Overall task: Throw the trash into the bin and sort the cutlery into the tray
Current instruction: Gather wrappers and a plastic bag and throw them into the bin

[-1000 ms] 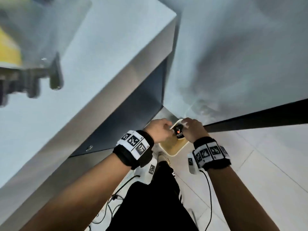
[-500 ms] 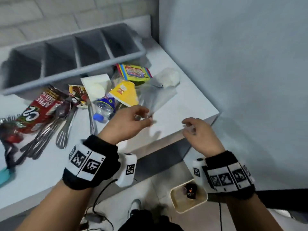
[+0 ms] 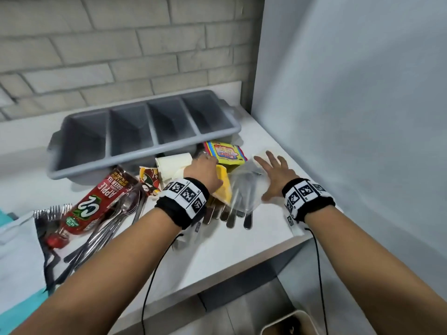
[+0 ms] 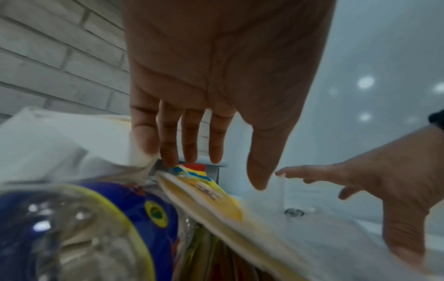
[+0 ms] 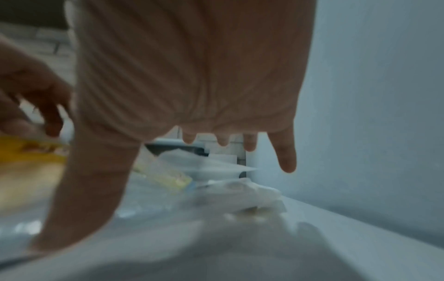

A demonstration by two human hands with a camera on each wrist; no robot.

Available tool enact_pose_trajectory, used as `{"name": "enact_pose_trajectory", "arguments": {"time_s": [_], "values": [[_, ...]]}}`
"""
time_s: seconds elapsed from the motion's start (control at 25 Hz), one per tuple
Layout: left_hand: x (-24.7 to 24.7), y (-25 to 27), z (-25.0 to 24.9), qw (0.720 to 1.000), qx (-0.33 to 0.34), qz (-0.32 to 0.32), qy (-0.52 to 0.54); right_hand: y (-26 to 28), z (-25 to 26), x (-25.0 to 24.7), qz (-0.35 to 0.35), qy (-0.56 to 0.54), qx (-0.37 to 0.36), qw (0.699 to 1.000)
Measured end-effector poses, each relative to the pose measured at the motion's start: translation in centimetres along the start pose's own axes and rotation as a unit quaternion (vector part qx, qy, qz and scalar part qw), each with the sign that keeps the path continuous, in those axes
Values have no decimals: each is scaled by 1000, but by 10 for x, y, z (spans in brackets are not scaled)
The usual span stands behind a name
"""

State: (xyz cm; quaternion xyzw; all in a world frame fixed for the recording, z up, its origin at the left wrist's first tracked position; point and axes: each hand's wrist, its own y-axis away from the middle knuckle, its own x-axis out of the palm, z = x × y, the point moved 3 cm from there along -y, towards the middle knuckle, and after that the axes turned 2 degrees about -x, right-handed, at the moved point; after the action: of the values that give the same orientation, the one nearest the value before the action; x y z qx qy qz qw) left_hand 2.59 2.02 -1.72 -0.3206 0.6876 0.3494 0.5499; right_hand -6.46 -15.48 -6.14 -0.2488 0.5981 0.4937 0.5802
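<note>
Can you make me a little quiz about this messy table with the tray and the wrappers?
1. True or false: the grey cutlery tray already holds forks.
2. Which hand is spread open over the clear plastic bag? A) left hand B) right hand
3. Fill in: the left hand reaches over a ____ coloured wrapper.

Key: 1 false, all four compartments look empty. 2 B. 3 yellow.
</note>
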Motion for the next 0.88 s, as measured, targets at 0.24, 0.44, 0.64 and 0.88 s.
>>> {"name": "enact_pose_trajectory", "arguments": {"time_s": [0.24, 0.44, 0.64, 0.88], "values": [[17, -14, -12, 990, -21, 22, -136, -6, -1, 16, 40, 64, -22, 997], [19, -14, -11, 998, -27, 22, -56, -4, 2, 13, -52, -8, -52, 997], [4, -8, 4, 988, -39, 13, 147, 10, 6, -9, -158, 13, -50, 986], [-12, -5, 25, 915, -46, -61, 397, 54, 10, -31, -356, -164, -13, 920]]}}
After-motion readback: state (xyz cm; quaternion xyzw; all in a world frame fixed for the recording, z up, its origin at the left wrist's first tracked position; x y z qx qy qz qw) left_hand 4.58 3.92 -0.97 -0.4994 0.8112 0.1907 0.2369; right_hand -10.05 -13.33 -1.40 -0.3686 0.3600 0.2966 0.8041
